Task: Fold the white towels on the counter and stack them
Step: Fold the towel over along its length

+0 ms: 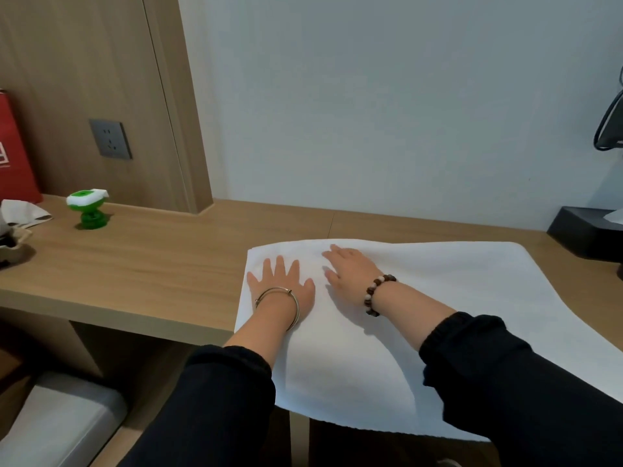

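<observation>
A large white towel (455,288) lies spread over the right part of the wooden counter (151,261), and its near edge hangs over the counter's front. My left hand (281,283) lies flat with fingers spread on the towel's left end. Just to its right, my right hand (349,266) also presses flat on the towel, fingers straight and pointing to the far left. Both wrists wear bracelets. No other towel is in sight.
A green and white small device (89,208) stands at the back left of the counter. Further left are a red bag (15,163) and crumpled white paper (23,212). A black box (586,232) sits at the far right by the wall.
</observation>
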Tool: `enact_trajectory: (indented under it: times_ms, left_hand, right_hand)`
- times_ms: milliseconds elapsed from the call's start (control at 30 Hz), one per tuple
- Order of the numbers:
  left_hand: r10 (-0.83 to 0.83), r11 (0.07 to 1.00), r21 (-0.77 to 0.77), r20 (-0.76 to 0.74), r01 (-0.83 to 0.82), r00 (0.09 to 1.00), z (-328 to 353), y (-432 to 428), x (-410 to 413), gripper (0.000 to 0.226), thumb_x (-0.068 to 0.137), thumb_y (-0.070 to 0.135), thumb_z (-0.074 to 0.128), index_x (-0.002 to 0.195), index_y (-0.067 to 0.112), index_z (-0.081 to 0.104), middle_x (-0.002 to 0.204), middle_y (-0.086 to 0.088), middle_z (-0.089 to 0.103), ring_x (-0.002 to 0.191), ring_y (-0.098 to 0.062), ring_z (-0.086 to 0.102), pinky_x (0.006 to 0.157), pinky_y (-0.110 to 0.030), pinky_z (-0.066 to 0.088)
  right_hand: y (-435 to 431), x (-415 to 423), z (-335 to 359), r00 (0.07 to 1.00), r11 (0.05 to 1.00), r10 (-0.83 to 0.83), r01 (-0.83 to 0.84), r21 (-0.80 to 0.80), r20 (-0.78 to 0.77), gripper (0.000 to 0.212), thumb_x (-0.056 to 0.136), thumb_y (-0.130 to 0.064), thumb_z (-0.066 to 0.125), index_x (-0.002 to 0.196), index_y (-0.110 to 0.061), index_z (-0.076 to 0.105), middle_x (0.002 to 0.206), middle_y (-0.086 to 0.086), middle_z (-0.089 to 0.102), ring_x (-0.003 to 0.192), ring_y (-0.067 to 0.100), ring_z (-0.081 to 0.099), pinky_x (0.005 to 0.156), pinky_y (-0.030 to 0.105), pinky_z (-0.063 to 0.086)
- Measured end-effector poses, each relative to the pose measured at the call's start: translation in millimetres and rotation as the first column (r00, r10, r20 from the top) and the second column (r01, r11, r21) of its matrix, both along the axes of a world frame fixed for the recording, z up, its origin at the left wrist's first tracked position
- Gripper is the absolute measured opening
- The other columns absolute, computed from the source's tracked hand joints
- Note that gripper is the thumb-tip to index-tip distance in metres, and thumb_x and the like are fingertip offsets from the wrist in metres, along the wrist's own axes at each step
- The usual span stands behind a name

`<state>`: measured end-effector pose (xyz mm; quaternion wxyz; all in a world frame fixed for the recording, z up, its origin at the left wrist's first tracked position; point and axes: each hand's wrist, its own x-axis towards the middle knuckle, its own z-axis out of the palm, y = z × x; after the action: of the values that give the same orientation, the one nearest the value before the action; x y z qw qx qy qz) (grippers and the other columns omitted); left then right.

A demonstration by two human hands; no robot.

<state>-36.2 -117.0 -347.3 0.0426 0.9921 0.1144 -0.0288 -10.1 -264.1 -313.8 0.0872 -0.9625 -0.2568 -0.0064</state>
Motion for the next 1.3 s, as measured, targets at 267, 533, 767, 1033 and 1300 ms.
enact_trajectory:
  times_ms: [267,533,767,1033,1300]
  left_hand:
    - [-0.014,1.000,0.008,0.013,0.014,1.000,0,0,1,0.060,0.094,0.050,0.010,0.150,0.032,0.001,0.159,0.003,-0.009,0.145,-0.023,-0.009,0.114,-0.054,0.000]
    - [-0.063,0.998,0.027,0.021,0.062,0.998,1,8,8,0.061,0.092,0.056,0.013,0.148,0.034,0.011,0.159,0.003,-0.002,0.145,-0.025,-0.001,0.112,-0.054,0.009]
    - [-0.101,0.994,0.040,-0.031,0.102,0.994,10,30,45,0.060,0.093,0.058,0.008,0.149,0.037,0.000,0.159,0.006,-0.007,0.146,-0.017,-0.008,0.114,-0.056,-0.002]
    - [0.017,1.000,0.023,-0.096,-0.014,0.995,17,-14,57,0.057,0.098,0.038,0.009,0.150,0.024,-0.007,0.158,-0.001,-0.014,0.144,-0.025,-0.015,0.113,-0.054,-0.008]
    - [-0.169,0.986,0.006,-0.045,0.169,0.985,6,-61,40,0.055,0.096,0.049,0.006,0.149,0.038,-0.006,0.158,0.010,-0.013,0.145,-0.023,-0.013,0.111,-0.061,-0.005]
  right_hand:
    - [-25,39,-26,0.977,0.978,-0.178,0.163,-0.127,-0.115,0.056,0.099,-0.046,0.013,0.151,-0.028,0.007,0.160,-0.005,-0.003,0.146,0.015,-0.002,0.114,0.051,-0.003]
    - [-75,52,-21,0.862,0.865,-0.495,0.479,-0.147,-0.105,0.060,0.097,-0.048,0.011,0.152,-0.026,0.004,0.160,-0.003,-0.008,0.146,0.016,-0.005,0.115,0.056,-0.002]
    - [-74,53,-24,0.866,0.865,-0.495,0.482,-0.139,-0.077,0.060,0.097,-0.046,0.011,0.152,-0.025,0.003,0.160,-0.002,-0.007,0.146,0.016,-0.005,0.114,0.055,-0.001]
    - [-67,49,-28,0.829,0.833,-0.551,0.539,-0.124,-0.099,0.059,0.098,-0.044,0.011,0.152,-0.026,0.001,0.159,-0.002,-0.010,0.146,0.017,-0.009,0.114,0.054,-0.003]
    - [-67,43,-30,0.888,0.889,-0.454,0.445,-0.107,-0.076,0.059,0.096,-0.045,0.011,0.152,-0.024,0.005,0.160,-0.002,-0.005,0.146,0.019,-0.004,0.114,0.053,0.000]
